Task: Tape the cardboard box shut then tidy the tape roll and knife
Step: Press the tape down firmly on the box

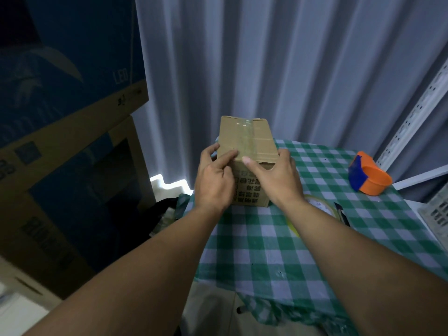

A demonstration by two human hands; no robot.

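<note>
A small brown cardboard box [249,139] stands at the table's far left, its flaps closed, with clear tape running along the top seam. My left hand [213,180] rests against the box's near left corner, fingers pressed on the top edge. My right hand [274,177] covers the near right corner, its thumb pressing the tape end down at the front edge. A clear tape roll [320,204] lies flat just behind my right wrist, partly hidden. The dark knife [341,214] lies beside the roll.
A green-and-white checked cloth [278,251] covers the table. An orange and blue tape dispenser [368,175] sits at the far right. Large stacked cartons [60,141] stand on the left, a curtain behind, a metal shelf post [412,117] and a white crate [436,214] on the right.
</note>
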